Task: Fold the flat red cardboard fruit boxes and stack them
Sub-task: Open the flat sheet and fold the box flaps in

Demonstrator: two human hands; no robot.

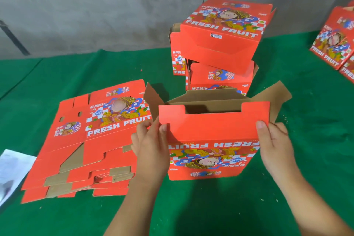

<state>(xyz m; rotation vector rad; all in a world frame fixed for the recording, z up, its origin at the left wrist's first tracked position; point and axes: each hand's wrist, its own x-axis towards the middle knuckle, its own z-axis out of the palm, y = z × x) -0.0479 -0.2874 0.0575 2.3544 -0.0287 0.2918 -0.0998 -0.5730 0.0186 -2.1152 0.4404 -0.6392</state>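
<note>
- Green cloth table: the half-formed box stands before you.
- Your left hand and right hand each pinch its red front flap.
- Light, stiff cardboard; hold near the creases.

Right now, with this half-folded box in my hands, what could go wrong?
The stack of folded boxes behind sits skewed, its top box tilted; adding one carelessly might topple it. On the half-folded box, the brown side flaps stand open and could crease if the left hand and right hand close the red flap first.
</note>
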